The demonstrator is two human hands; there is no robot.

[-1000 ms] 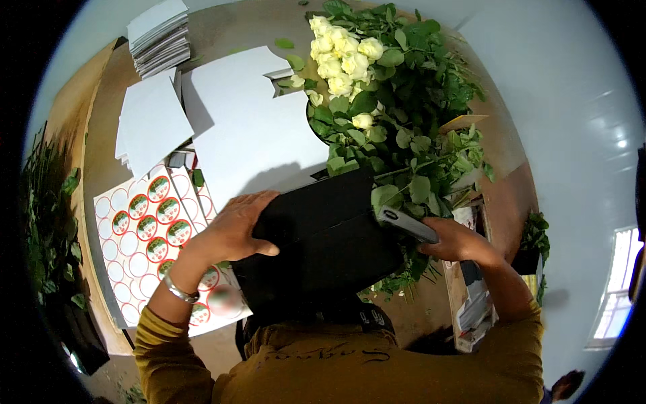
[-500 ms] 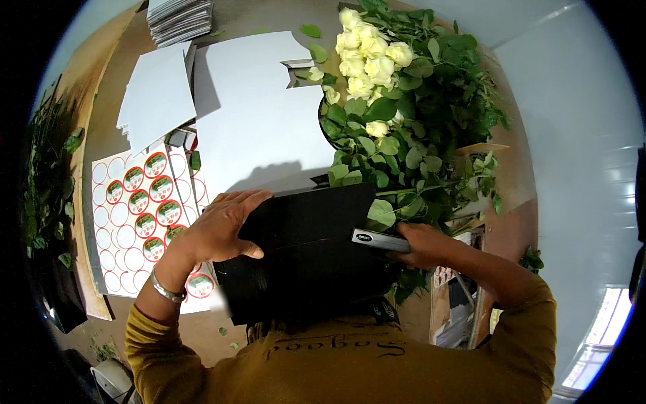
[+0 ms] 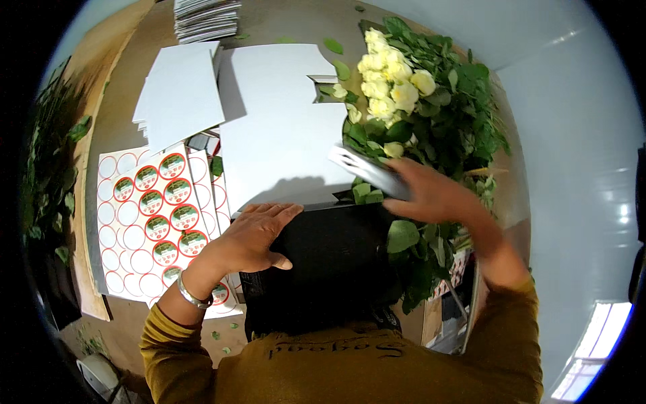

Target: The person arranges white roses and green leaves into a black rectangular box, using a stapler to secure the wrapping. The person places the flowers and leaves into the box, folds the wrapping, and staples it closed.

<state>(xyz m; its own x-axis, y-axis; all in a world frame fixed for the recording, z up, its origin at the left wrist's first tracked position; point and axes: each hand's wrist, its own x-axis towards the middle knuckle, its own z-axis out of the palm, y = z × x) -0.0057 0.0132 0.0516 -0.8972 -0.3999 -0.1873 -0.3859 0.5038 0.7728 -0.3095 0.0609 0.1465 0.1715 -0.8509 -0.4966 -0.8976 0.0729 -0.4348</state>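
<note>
Tabletop [image 3: 296,19]: black box [image 3: 330,249] at near edge
Left hand [image 3: 257,237]: fingers extended, on its left side
Right hand [image 3: 431,193]: gripping a stapler-like tool [image 3: 367,171]
Leaf risk: sloppy swing could tear rose foliage [image 3: 404,236]

We see a line of dark lettering [image 3: 336,351] across the mustard-brown top [image 3: 323,380], upside down from our view. On the sheet of stickers [image 3: 133,238], we find pale print on the round red-rimmed labels [image 3: 177,192], too small to read surely; dark markings on the silver-grey tool [image 3: 369,172] blur past reading.
</note>
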